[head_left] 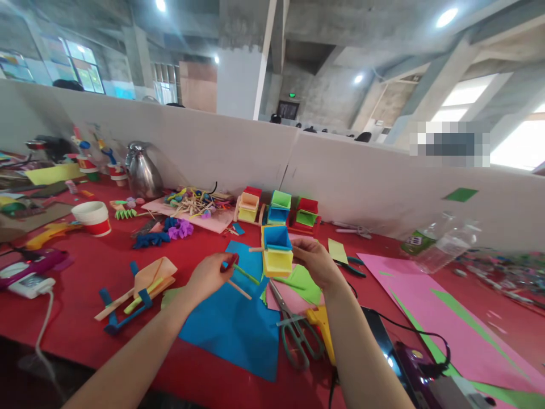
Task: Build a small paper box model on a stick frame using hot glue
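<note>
My right hand (pixel 315 261) is closed on a small stack of paper boxes (pixel 277 250), a blue one above a yellow one, held above the red table (pixel 85 318). A wooden stick pokes out of the stack's left side. My left hand (pixel 212 275) pinches thin sticks (pixel 242 281), one green and one wooden, just left of the stack. Under both hands lies a blue sheet (pixel 234 324).
Scissors (pixel 293 329) and a yellow glue gun (pixel 323 332) lie by my right wrist. Three more box stacks (pixel 279 207) stand by the white partition. A large pink sheet (pixel 443 318), a clear bottle (pixel 443 241), a paper cup (pixel 93 217), a kettle (pixel 142 170) and craft sticks (pixel 193 203) surround them.
</note>
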A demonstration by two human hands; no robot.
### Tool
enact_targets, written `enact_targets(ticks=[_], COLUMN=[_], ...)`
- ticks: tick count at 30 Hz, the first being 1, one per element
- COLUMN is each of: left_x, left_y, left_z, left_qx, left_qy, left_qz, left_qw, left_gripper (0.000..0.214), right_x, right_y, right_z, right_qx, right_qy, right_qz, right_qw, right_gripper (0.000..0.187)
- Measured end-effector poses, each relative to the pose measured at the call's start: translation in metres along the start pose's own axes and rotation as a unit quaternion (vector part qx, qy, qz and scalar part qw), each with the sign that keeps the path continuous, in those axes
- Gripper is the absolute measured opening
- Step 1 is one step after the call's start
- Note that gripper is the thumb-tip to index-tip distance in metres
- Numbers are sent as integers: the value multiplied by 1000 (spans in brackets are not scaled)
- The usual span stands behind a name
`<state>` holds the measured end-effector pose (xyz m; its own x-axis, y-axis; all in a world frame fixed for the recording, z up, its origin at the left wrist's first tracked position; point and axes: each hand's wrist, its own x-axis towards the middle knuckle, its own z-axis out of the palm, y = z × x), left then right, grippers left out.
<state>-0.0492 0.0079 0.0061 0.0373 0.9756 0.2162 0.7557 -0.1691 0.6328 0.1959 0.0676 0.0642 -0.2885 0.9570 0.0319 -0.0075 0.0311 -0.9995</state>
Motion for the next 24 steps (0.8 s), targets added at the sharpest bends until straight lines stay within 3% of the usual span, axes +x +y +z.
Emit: enact_targets(ticks=[3, 7, 14, 20, 24], left_x=[8, 13, 13, 11, 12], left_y=[11, 25, 28, 20, 17], left_z=[-6, 5, 28, 33, 34], left_qx=[89, 169, 141, 137, 120], left_qy=[13, 37, 87, 125, 149], left_qz=[35, 48, 54, 43, 27], left_qw=[995, 984, 985, 982, 981], left_gripper=[29, 30, 33, 37, 38], right_x=[0, 0, 10, 19, 15], right_y=[1, 0, 3, -4, -7], right_z=[-5, -6, -1, 6, 21], right_qx=[-50, -78, -67, -50, -7], right_qy=[11, 24, 49, 40, 66], right_qz=[32, 54, 62, 60, 90], right_qw=[998, 995, 995, 996, 994], right_gripper=[22, 23, 22, 16, 10])
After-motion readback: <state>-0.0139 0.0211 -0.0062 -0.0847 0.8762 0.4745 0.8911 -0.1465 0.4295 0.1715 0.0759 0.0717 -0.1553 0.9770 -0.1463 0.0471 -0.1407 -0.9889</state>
